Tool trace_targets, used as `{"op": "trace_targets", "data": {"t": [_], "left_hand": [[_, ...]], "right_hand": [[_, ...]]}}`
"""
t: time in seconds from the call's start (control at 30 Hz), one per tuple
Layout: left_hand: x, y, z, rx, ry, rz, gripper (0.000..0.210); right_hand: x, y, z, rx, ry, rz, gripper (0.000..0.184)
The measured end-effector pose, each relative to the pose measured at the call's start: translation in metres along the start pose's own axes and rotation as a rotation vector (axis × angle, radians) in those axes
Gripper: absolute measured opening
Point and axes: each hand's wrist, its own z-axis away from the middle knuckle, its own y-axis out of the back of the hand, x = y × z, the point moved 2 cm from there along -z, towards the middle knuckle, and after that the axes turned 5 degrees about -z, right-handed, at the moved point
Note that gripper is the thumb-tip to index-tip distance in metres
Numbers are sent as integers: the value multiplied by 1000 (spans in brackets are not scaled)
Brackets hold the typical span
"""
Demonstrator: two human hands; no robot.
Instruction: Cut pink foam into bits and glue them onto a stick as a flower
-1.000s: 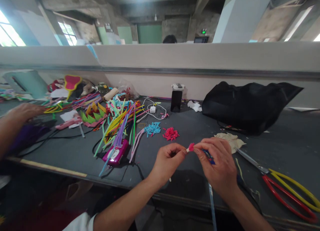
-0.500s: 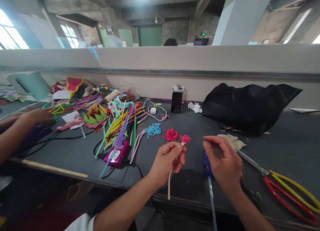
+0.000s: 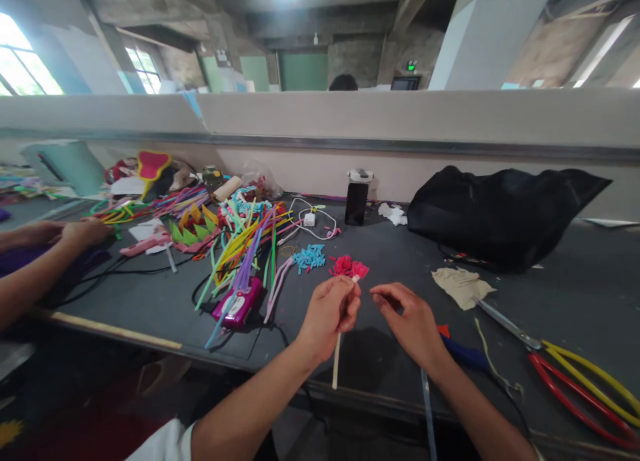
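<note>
My left hand (image 3: 330,318) is closed around the stem of a small pink flower (image 3: 360,269). Its frayed petals point up and to the right, with a whitish band below them. The pale stem (image 3: 337,368) hangs beneath my fist. To its right, my right hand (image 3: 407,321) is apart from the flower, thumb and forefinger tips close together; anything between them is too small to make out. Under the right forearm lies a blue glue gun (image 3: 465,354), partly hidden, with a clear glue stick (image 3: 428,408). Behind the flower are red-pink snippets (image 3: 341,265) and blue snippets (image 3: 309,257).
Large scissors (image 3: 560,361) with red and yellow handles lie right, beside a beige cloth (image 3: 463,286) and black bag (image 3: 495,214). Left are pipe cleaners (image 3: 243,248), a magenta device (image 3: 239,304) and a pink glue gun (image 3: 145,243). A co-worker's hands (image 3: 75,233) are far left.
My right hand has moved left, closer to the flower, uncovering the beige cloth. My left hand has shifted slightly left and turned, tilting the flower lower over the red-pink snippets.
</note>
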Motion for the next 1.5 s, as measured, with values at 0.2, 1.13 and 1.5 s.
{"op": "trace_targets", "data": {"t": [0.2, 1.13, 1.5], "left_hand": [[11, 11, -5, 149, -134, -24, 17], [-17, -7, -1, -12, 21, -54, 29], [-21, -10, 1, 33, 8, -135, 29]], "right_hand": [[3, -17, -1, -100, 11, 45, 20], [-32, 13, 16, 19, 63, -96, 11], [-32, 8, 17, 98, -11, -162, 10]]}}
